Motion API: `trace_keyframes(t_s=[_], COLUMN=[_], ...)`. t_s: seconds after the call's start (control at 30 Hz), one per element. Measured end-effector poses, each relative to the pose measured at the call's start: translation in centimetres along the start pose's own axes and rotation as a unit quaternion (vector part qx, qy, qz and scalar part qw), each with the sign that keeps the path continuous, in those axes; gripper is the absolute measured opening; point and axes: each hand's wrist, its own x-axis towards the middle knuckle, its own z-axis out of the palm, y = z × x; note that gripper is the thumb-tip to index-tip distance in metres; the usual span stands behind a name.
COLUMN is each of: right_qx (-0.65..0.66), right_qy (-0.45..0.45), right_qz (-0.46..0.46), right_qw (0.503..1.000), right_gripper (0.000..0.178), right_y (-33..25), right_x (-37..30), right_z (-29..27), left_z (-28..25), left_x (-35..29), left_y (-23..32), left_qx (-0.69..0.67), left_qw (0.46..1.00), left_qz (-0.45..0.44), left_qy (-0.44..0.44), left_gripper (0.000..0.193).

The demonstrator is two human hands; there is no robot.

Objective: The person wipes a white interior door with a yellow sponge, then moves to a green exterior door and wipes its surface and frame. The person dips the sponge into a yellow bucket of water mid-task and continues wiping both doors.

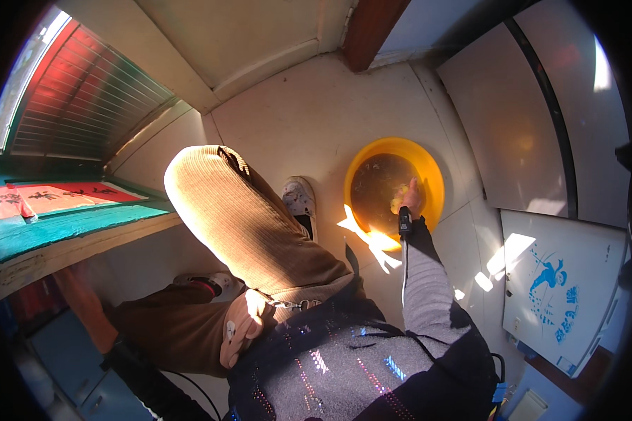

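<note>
A person bends low over a yellow basin that stands on the pale tiled floor, just ahead of a white shoe. The right hand reaches down inside the basin, its fingers curled around a small yellowish lump against the basin's dark, wet-looking bottom; what the lump is cannot be made out. A black band circles the wrist, above a grey ribbed sleeve. A patch of bright sunlight falls across the basin's near rim and the floor beside it.

The left hand rests on the thigh near the waist, palm down, fingers loosely together and clamped on nothing. The raised knee in tan corduroy trousers fills the middle of the scene.

At far left, flat red paper strips with dark brush marks lie on a teal-painted ledge, below a slatted window. At right, a white rectangular panel carries a blue figure drawing and blue characters in its lower half; above it stands a plain grey panel with a dark upright stripe. A small pale packet lies at the lower right edge, too small to read.
</note>
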Motion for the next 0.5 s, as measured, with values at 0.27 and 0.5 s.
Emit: trace_keyframes(t_s=[0.27,0.5], right_qx=[0.040,-0.227], right_qy=[0.023,-0.106], right_qz=[0.004,-0.171], right_qw=[0.999,0.953], right_gripper=[0.047,0.037], right_y=[1.4,5.2], right_x=[-3.1,-10.3], right_z=[2.3,4.5], left_z=[1.4,1.2], left_x=[-0.4,0.1], left_y=[1.6,1.6], left_qx=[-0.133,-0.117], left_qw=[0.986,0.984], left_qz=[-0.092,-0.120], left_qy=[0.043,0.063], left_gripper=[0.060,0.065])
